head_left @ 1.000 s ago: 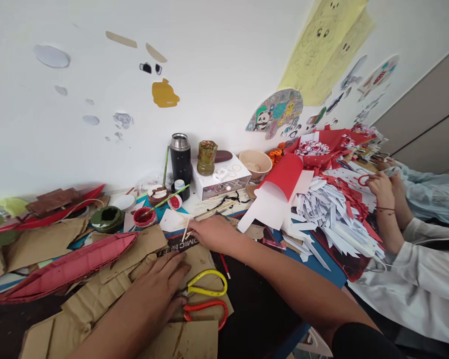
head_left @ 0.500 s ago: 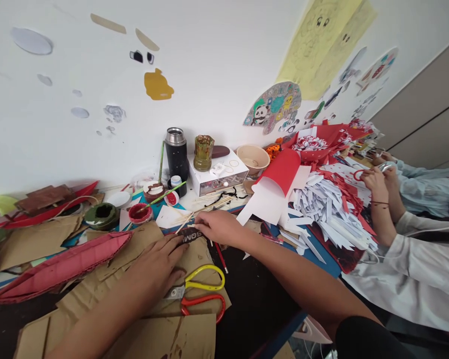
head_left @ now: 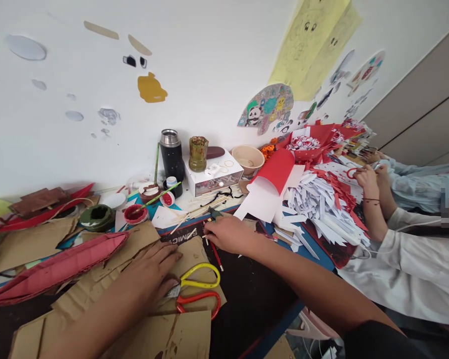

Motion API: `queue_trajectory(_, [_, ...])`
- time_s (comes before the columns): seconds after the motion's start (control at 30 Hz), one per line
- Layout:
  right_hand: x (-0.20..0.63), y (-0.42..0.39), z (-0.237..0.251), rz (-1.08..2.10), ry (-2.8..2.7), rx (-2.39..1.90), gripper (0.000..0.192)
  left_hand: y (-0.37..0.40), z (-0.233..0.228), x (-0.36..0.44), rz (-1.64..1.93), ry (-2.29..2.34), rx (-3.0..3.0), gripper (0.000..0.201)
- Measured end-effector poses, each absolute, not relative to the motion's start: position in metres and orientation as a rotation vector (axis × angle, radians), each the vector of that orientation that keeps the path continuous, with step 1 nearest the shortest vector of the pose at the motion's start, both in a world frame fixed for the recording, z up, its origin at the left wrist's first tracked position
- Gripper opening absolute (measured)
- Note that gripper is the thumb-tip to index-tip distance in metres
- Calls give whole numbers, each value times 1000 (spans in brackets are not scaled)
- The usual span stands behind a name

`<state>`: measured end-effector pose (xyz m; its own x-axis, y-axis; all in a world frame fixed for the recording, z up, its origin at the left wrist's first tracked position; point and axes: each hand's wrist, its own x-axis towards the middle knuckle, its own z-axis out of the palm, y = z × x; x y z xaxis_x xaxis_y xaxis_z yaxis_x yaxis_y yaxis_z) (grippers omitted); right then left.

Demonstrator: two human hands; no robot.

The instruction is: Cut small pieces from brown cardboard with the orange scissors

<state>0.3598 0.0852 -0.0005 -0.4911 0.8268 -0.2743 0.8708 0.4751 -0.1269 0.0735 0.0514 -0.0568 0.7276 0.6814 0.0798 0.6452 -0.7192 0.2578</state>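
left hand [head_left: 151, 269] lies flat, fingers loosely spread, on brown cardboard [head_left: 194, 253] by yellow-and-red-handled scissors [head_left: 201, 285]; right hand [head_left: 224, 234] bunches its fingers near a short pale stick [head_left: 191, 233], any grip unclear.

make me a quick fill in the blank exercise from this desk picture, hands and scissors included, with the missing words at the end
The scissors have one orange-red handle and one ____ handle.
The person's left hand lies palm ____ over the brown cardboard.
Of the person's two hands, the ____ one is nearer the thin red stick.
In the picture, the black flask stands to the ____ of the greenish-brown cup.

Missing words: yellow; down; right; left.
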Motion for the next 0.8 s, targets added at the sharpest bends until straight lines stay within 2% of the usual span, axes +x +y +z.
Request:
queue_trajectory(0.47, [349,75,-7,-338,2512,1436,26,34,-60,64,449,1062,2673,37])
queue_trajectory(0.67, [346,70,-8,-347,2501,1460,26,29,-45,68,306,1004,2648,39])
queue_trajectory(0.8, [346,69,-8,-342,2501,1468,29,27,-44,76,339,1002,2621,41])
